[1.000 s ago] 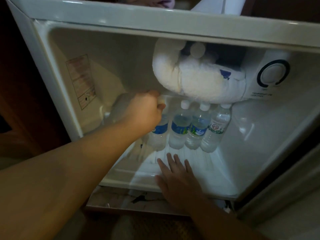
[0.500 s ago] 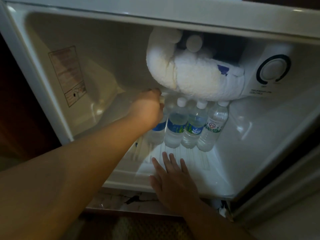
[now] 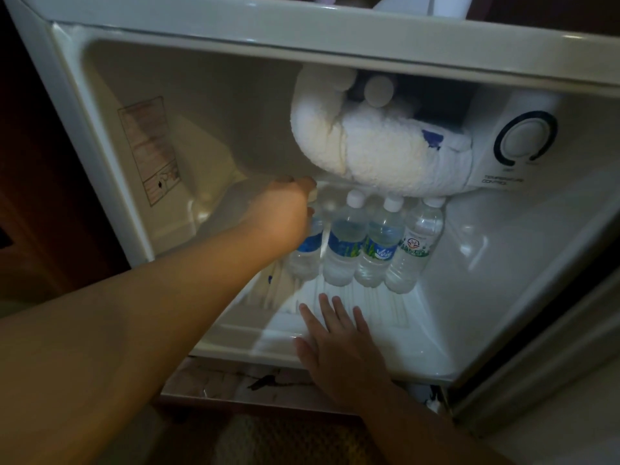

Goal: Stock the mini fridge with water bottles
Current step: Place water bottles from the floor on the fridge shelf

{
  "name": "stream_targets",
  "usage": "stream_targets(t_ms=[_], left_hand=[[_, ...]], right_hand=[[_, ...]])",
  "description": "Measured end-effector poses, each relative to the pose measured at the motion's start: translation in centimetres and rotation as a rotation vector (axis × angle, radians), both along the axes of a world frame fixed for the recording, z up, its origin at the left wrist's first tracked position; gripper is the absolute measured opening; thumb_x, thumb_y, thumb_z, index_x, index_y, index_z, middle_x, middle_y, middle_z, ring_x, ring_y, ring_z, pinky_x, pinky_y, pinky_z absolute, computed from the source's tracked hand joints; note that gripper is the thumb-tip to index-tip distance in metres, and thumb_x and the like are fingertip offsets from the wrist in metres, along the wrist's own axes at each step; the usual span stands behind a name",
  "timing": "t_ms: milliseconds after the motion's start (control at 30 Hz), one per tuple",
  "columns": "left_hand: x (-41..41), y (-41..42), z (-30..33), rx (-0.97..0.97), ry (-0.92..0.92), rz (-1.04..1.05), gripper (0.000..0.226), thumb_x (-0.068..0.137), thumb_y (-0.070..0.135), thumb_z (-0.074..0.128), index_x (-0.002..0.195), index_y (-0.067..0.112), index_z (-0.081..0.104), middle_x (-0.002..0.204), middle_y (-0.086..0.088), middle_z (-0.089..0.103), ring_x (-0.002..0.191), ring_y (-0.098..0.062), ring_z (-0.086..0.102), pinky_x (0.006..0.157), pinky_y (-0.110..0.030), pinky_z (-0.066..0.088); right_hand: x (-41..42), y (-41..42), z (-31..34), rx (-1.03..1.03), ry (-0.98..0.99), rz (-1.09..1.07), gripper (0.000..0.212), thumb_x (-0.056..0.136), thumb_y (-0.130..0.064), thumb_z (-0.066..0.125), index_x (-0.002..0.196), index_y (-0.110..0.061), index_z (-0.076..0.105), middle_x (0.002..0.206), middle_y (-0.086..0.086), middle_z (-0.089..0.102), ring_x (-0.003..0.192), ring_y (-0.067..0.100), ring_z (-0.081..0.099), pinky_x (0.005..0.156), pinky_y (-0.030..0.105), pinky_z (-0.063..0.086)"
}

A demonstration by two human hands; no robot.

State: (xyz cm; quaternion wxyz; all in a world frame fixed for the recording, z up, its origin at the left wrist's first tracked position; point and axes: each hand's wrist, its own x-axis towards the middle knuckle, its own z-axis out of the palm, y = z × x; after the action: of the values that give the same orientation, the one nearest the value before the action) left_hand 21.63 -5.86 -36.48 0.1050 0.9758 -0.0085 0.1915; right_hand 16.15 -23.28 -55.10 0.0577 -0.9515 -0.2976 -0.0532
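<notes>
We see four water bottles standing in a row at the back of the mini fridge (image 3: 503, 263): the leftmost bottle (image 3: 307, 256), the second bottle (image 3: 345, 243) touching its right side, the third bottle (image 3: 380, 245) next, and the rightmost bottle (image 3: 416, 246). Above them hangs the frosted freezer box (image 3: 385, 152), with the temperature dial (image 3: 526, 139) to its right. A sticker (image 3: 149, 149) sits on the left inner wall. Our left hand (image 3: 285, 216) is at the leftmost bottle's top; our right hand (image 3: 339, 347) lies flat on the fridge floor (image 3: 419, 333), in front of the row.
</notes>
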Motion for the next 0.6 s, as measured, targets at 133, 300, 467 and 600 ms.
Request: stream_targets(t_ms=[133,300,467,600], left_hand=[[-3.5,0.5,0.5,-0.019,-0.070,-0.090,0.056,0.090,-0.002,0.067,0.141,0.019,0.057,0.134,-0.012,0.058,0.111,-0.035,0.065,0.093,-0.048,0.057],[-12.4,3.8,-0.1,0.189,-0.137,-0.287,0.031,0.093,0.011,0.069,0.123,0.021,0.067,0.108,-0.004,0.061,0.095,-0.025,0.062,0.075,-0.041,0.058],[-20.8,11.1,0.3,0.417,-0.086,-0.397,0.020,0.101,0.031,0.061,0.097,0.015,0.071,0.085,-0.003,0.066,0.075,-0.024,0.064,0.061,-0.040,0.055],[-26.7,17.0,-0.1,0.508,-0.063,-0.397,0.025,0.104,0.032,0.062,0.086,0.016,0.070,0.076,-0.001,0.063,0.064,-0.020,0.059,0.057,-0.034,0.052]], right_hand=[[0.1,0.2,0.2,-0.017,0.044,-0.006,0.067,0.104,-0.064,0.024,0.161,-0.029,0.033,0.167,0.014,0.029,0.155,0.035,0.027,0.121,0.064,0.024],[0.0,1.4,3.2,-0.087,0.000,0.094,0.055,0.098,-0.053,0.036,0.138,-0.019,0.053,0.132,0.017,0.055,0.119,0.039,0.055,0.094,0.052,0.045],[-3.9,7.9,5.7,0.143,-0.169,0.550,0.029,0.100,-0.030,0.050,0.115,-0.013,0.068,0.095,0.008,0.057,0.078,0.026,0.051,0.065,0.042,0.043],[-7.9,14.1,7.0,0.056,-0.012,0.847,0.031,0.106,-0.042,0.042,0.124,-0.026,0.061,0.108,-0.001,0.059,0.087,0.018,0.059,0.073,0.036,0.053]])
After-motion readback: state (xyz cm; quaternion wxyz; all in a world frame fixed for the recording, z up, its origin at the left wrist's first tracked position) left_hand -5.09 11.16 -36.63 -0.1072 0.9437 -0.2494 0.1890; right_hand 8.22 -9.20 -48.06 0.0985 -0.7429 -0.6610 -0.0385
